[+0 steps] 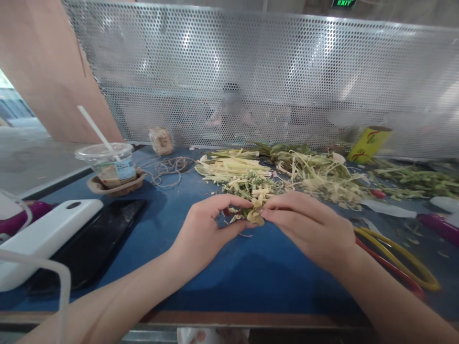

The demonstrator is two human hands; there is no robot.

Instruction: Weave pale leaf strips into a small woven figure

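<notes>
Between my two hands is a small pale yellow, flower-like dried plant piece (pixel 256 216). My left hand (pixel 206 224) pinches it from the left with thumb and fingers. From the right, the fingertips of my right hand (pixel 311 228) are closed on its edge. Just beyond lies a heap of dried green sprigs (pixel 251 184), partly hidden by my hands. Behind that heap rests a bundle of pale yellow plant strips (pixel 233 167). To its right spreads a larger tangle of dry stems and leaves (pixel 319 177).
Left: lidded cup with straw (pixel 118 165) in a cardboard holder (pixel 111 190), twine (pixel 172 172), jar (pixel 161 141), black phone (pixel 93 239), white device (pixel 53 234). Right: scissors (pixel 398 260), purple-handled knife (pixel 390 209), yellow tube (pixel 369 145). A perforated metal screen (pixel 265 71) stands behind.
</notes>
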